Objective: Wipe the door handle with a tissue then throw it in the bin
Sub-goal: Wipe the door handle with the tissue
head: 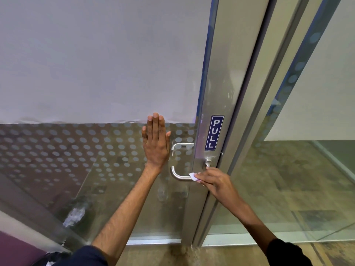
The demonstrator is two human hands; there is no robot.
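The right hand (215, 182) pinches a folded tissue (193, 176) against the door handle (179, 176), whose bar runs leftward from that hand toward its bend. Farther up, the left hand (155, 143) lies flat and open on the glass door (96, 160), bracing it

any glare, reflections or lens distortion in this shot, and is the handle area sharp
Head view: wide-angle bend bows the door frame. The glass panel carries a second, fainter handle shape above the door handle, either a reflection or an inner handle. Lighting is soft, no harsh glare. Left hand, right hand, tissue and PULL sign are sharp.
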